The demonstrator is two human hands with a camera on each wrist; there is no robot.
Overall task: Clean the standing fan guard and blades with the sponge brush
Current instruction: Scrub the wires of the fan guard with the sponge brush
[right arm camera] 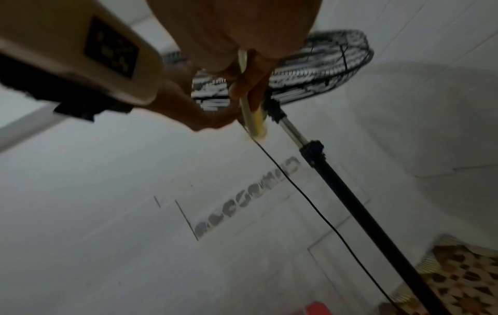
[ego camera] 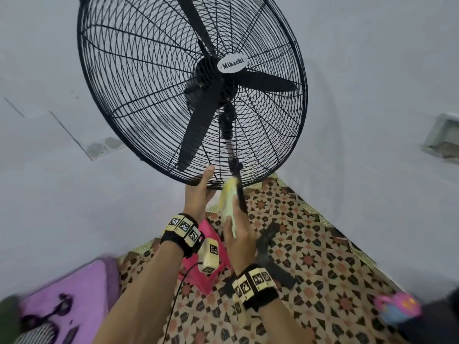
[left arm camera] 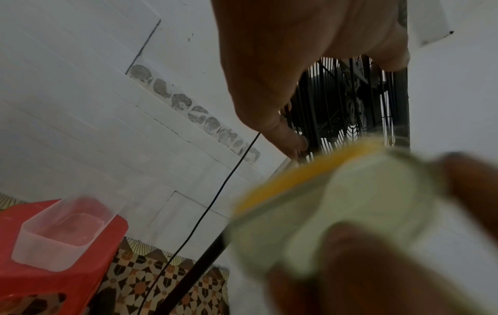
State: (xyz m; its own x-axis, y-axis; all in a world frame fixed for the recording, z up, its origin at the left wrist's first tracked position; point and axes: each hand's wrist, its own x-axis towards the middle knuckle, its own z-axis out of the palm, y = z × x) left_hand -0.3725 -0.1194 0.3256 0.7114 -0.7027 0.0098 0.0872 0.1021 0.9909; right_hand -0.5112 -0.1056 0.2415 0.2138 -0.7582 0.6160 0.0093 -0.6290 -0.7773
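Large black round wire fan guard (ego camera: 191, 90) with three black blades (ego camera: 198, 130), silver oval hub badge (ego camera: 232, 65) reading "Mikachi". Left hand (ego camera: 198, 192) gripping the guard's lower rim, thumb raised. Right hand (ego camera: 239, 237) wrapped round a yellow-and-pale-green sponge brush (ego camera: 228, 199), tip touching that rim beside the black pole (ego camera: 242, 198).

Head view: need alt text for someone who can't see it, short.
A person's left hand grips the bottom rim of a black standing fan's wire guard while the right hand holds a yellow sponge brush just below it, by the pole. A pink stool stands on the patterned floor beneath, against white walls.
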